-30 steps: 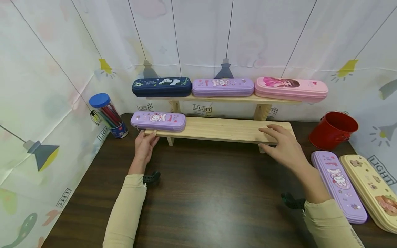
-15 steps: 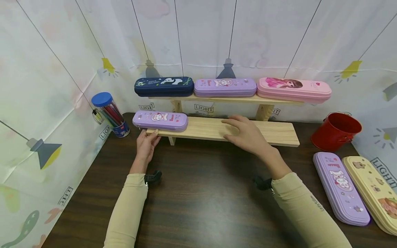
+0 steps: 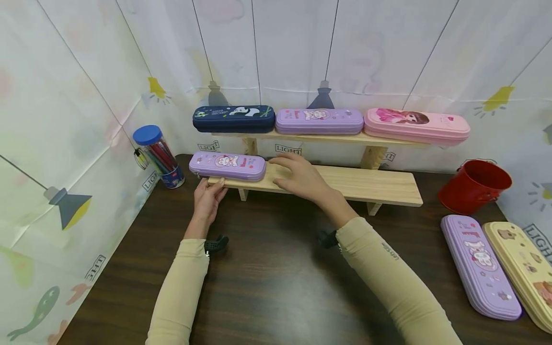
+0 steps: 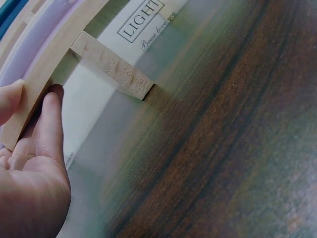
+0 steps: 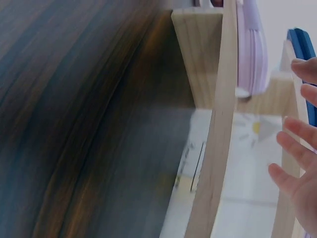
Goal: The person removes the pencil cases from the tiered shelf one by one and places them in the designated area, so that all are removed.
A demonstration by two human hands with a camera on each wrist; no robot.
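Note:
A two-tier wooden shelf [image 3: 371,183] stands at the back of the table. My left hand [image 3: 207,201] holds the left end of its lower board. In the left wrist view, the thumb lies over the board [image 4: 59,57] and the fingers reach beneath it. Just above that hand, a purple pencil case [image 3: 227,166] lies at the lower tier's left end. My right hand [image 3: 304,176] hovers over the lower board, right of this case, fingers spread and nothing in them. In the right wrist view, its fingertips [image 5: 280,176] point toward the shelf.
The upper tier carries navy [image 3: 234,119], purple [image 3: 319,121] and pink [image 3: 416,125] pencil cases. Another purple case [image 3: 480,266] and a cream one [image 3: 519,268] lie at the right, near a red bucket [image 3: 474,187]. A blue-lidded pen tub [image 3: 158,157] leans at the left.
My right hand has swept leftward along the lower board, from its right end to near the purple pencil case. The left hand keeps its hold on the shelf.

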